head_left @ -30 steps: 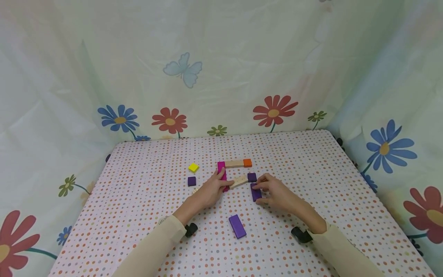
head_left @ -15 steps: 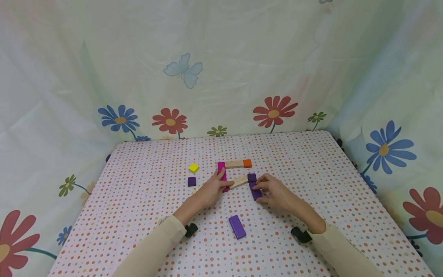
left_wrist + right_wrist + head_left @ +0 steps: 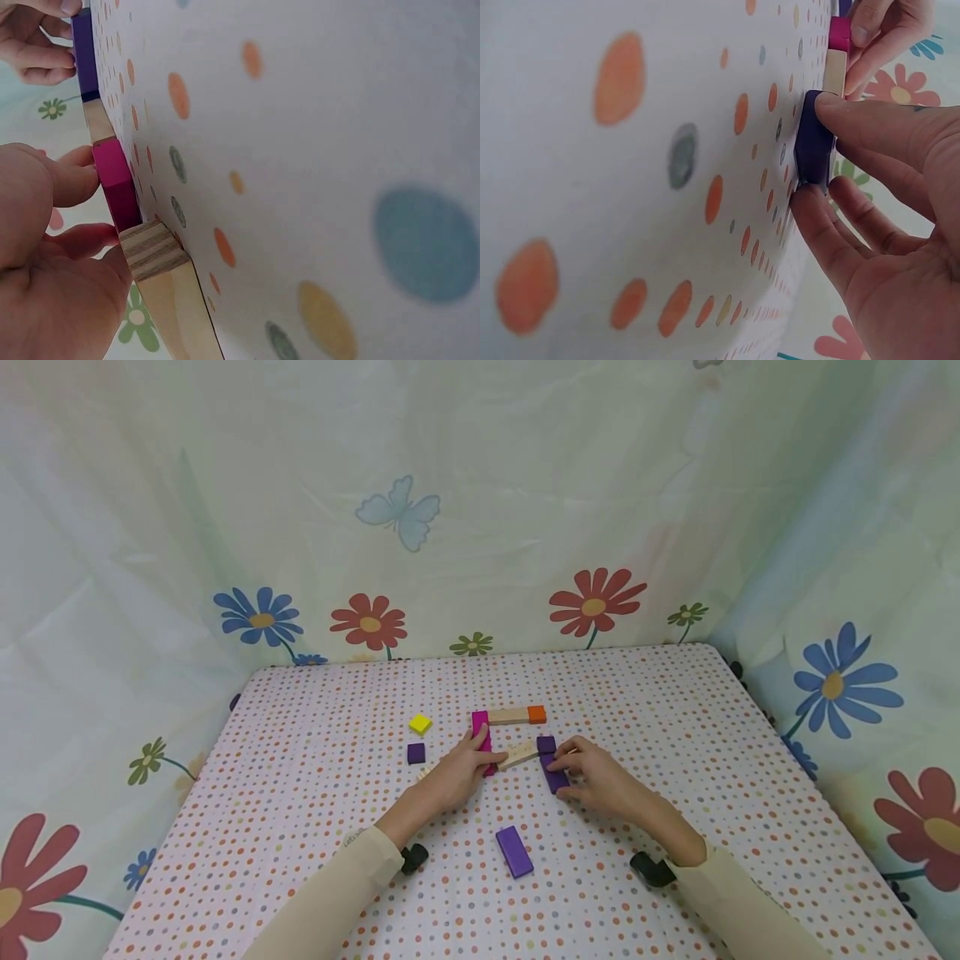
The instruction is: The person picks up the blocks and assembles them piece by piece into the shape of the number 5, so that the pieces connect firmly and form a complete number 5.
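My left hand (image 3: 450,777) holds a magenta block (image 3: 479,720) between thumb and fingers, which lies lengthwise away from me; the left wrist view shows the fingers on this magenta block (image 3: 112,176). From its near part a plain wooden block (image 3: 519,755) slants right to a small dark purple block (image 3: 546,745). My right hand (image 3: 600,781) pinches a longer dark purple block (image 3: 553,778) just in front of that small one. In the right wrist view, thumb and fingertips sit at opposite ends of the dark purple block (image 3: 815,142).
Another wooden block (image 3: 508,716) runs from the magenta block's far end to an orange block (image 3: 536,714). A yellow block (image 3: 420,724) and a small dark purple block (image 3: 416,752) lie left. A purple block (image 3: 514,852) lies nearer me on the dotted tablecloth (image 3: 315,760).
The far end of the longer dark purple block has swung slightly left, against the small dark purple one, in my right hand. My left hand has stayed in place.
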`<move>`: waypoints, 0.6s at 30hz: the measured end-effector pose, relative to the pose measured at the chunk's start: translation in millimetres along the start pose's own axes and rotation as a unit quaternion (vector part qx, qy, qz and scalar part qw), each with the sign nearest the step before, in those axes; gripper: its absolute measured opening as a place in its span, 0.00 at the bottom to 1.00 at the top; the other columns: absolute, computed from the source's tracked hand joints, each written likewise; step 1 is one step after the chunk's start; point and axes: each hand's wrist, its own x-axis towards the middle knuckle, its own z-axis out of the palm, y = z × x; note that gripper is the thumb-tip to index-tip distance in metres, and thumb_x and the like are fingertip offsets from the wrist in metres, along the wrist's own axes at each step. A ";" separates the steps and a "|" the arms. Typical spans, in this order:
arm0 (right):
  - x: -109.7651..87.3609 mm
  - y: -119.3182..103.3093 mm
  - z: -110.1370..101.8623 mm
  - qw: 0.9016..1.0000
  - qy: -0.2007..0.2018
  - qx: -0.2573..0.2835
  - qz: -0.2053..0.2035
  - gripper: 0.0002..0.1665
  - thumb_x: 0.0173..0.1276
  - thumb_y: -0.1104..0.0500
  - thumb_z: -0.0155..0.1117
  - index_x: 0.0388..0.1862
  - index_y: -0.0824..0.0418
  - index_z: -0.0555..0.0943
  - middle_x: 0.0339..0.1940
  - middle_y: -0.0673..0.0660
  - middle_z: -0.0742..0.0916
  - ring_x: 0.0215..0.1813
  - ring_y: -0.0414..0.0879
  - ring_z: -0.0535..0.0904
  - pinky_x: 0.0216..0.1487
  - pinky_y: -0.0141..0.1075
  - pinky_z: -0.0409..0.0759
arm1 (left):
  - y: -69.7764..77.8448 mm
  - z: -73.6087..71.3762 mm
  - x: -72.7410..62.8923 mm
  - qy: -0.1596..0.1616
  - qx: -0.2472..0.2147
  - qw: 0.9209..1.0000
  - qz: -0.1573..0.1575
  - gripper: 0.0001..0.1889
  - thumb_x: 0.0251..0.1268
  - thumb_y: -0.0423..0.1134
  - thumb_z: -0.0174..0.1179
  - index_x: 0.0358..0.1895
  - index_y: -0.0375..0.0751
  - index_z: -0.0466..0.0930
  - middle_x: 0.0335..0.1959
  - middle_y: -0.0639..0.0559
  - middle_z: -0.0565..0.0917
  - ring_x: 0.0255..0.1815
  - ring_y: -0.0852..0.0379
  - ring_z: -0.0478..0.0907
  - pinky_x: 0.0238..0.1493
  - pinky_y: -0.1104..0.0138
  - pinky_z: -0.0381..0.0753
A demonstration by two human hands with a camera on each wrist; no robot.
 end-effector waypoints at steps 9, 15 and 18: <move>0.5 -0.2 -0.1 1.000 0.004 -0.002 -0.003 0.21 0.63 0.63 0.80 0.56 0.61 0.89 0.60 0.60 0.82 0.55 0.50 0.82 0.50 0.42 0.85 | -0.4 0.5 0.7 0.001 0.000 1.000 -0.003 0.22 0.85 0.33 0.49 0.73 0.52 0.79 0.89 0.40 0.49 0.89 0.33 0.45 0.82 0.39 0.63; -1.2 -1.9 -2.8 1.000 0.011 0.003 -0.001 0.21 0.64 0.62 0.80 0.56 0.61 0.89 0.60 0.60 0.82 0.55 0.51 0.83 0.52 0.42 0.87 | -0.5 0.4 0.3 0.001 0.001 1.000 0.000 0.22 0.85 0.33 0.49 0.73 0.52 0.79 0.89 0.40 0.49 0.89 0.33 0.45 0.82 0.40 0.63; -2.1 -2.1 -7.2 1.000 0.023 0.014 0.010 0.20 0.66 0.62 0.79 0.56 0.60 0.88 0.59 0.60 0.83 0.53 0.51 0.84 0.49 0.41 0.87 | -0.7 0.6 -0.1 0.002 0.001 1.000 0.004 0.22 0.85 0.33 0.49 0.73 0.51 0.79 0.89 0.40 0.49 0.89 0.33 0.45 0.82 0.40 0.62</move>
